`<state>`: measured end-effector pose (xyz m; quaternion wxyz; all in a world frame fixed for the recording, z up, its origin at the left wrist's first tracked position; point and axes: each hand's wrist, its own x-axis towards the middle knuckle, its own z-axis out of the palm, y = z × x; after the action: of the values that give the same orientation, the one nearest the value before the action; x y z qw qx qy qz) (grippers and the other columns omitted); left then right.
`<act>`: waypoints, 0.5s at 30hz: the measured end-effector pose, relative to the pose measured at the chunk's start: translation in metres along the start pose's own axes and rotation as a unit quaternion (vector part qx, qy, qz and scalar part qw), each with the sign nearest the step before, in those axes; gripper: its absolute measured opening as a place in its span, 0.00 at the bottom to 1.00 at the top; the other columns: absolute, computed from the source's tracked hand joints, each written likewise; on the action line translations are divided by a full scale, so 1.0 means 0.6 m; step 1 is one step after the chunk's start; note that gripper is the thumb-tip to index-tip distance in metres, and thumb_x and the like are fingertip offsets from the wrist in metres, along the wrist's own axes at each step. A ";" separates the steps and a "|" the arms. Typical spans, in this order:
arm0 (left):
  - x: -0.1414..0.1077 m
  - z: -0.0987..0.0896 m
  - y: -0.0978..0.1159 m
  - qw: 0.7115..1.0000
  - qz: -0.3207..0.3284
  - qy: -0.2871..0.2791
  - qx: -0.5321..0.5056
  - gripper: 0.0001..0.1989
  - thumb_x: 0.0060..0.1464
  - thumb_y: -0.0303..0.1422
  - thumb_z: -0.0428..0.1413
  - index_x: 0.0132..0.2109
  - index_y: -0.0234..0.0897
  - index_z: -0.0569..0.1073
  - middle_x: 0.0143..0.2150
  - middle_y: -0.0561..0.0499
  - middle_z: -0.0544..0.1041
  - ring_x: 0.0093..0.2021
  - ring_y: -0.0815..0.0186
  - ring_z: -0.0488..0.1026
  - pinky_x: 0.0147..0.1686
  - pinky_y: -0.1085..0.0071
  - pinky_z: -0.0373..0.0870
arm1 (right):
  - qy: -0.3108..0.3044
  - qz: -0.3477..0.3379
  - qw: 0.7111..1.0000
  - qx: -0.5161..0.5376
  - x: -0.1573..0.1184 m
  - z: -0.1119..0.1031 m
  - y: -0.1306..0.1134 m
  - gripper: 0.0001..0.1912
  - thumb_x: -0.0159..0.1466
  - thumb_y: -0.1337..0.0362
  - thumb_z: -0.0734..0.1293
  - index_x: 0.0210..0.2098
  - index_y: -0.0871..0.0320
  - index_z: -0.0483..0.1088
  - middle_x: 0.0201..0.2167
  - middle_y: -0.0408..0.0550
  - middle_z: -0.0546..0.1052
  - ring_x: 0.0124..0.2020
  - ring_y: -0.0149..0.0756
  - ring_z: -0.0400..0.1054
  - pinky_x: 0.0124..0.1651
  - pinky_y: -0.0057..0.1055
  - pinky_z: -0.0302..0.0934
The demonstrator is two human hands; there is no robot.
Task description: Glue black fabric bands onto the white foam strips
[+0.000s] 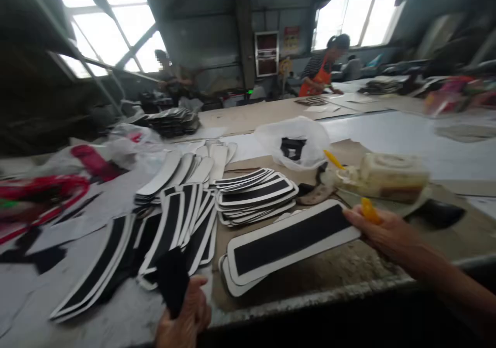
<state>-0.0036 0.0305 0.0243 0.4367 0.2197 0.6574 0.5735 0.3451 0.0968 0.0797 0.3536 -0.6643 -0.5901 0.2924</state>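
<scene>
Our left hand, at seven o'clock, grips a black strip; our right hand, at four, pinches the bordered panel at five by its end, a yellow handle tucked in (likely to save setting it down). Fanned panels at eight perhaps leave edges reachable.

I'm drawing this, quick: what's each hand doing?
Left hand: closed, holding a black strip.
Right hand: closed on a yellow object, touching a white-bordered black panel.
</scene>
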 end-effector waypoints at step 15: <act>-0.066 0.042 0.024 0.999 0.019 0.005 0.051 0.22 0.46 0.47 0.60 0.42 0.34 0.73 0.33 0.48 0.76 0.38 0.58 0.73 0.33 0.69 0.68 | -0.034 -0.034 0.999 -0.021 -0.021 0.051 -0.009 0.24 0.58 0.41 0.57 0.20 0.54 0.61 0.15 0.41 0.62 0.17 0.31 0.56 0.20 0.28 0.53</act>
<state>0.0347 0.0171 0.0516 0.4107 0.2513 0.6835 0.5486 0.3159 0.0883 0.0660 0.3289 -0.6407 -0.6300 0.2906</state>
